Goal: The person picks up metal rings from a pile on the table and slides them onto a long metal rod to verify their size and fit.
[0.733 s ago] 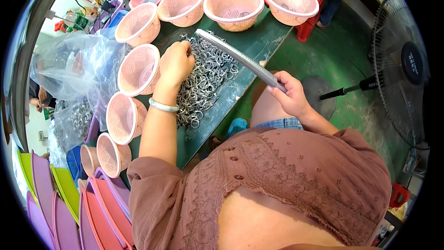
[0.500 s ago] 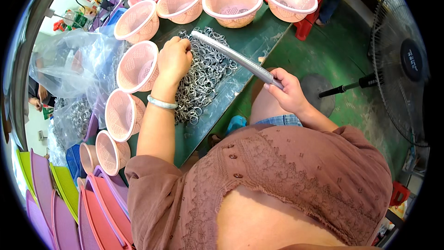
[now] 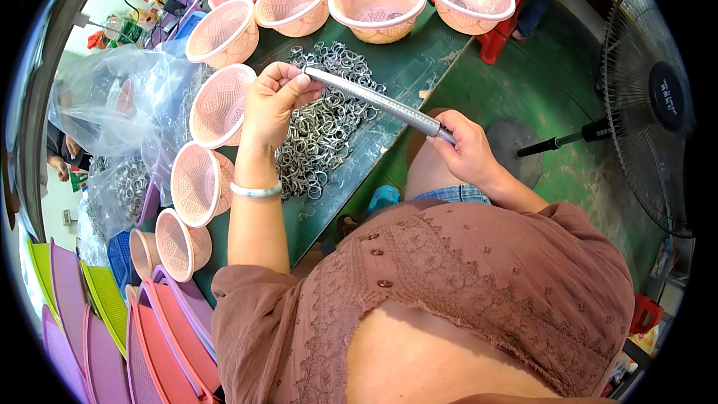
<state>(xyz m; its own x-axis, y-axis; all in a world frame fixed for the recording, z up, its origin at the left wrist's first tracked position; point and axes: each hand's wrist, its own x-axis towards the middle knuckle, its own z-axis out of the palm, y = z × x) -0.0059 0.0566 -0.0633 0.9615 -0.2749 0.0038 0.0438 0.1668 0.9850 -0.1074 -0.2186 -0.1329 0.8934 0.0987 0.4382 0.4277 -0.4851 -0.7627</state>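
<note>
My right hand [image 3: 462, 139] grips the thick end of a grey metal ring mandrel [image 3: 378, 100]. The rod slants up and left over a pile of silver-coloured metal rings [image 3: 318, 135] on the table. At its thin tip, my left hand [image 3: 278, 97] pinches a small metal ring [image 3: 305, 72] between thumb and fingers. That ring sits at the tip of the rod, partly hidden by the fingers. A pale bangle circles my left wrist.
Pink baskets [image 3: 376, 4] curve round the pile, a few with rings inside. Clear plastic bags [image 3: 127, 97] lie at left, near stacked coloured baskets [image 3: 176, 329]. A standing fan [image 3: 647, 105] is at right. Behind the table, a person sits by a red stool [image 3: 493, 37].
My left hand has risen from the ring pile and turned, bringing a ring to the tip of the mandrel. The mandrel's tip has dipped slightly; my right hand keeps its grip.
</note>
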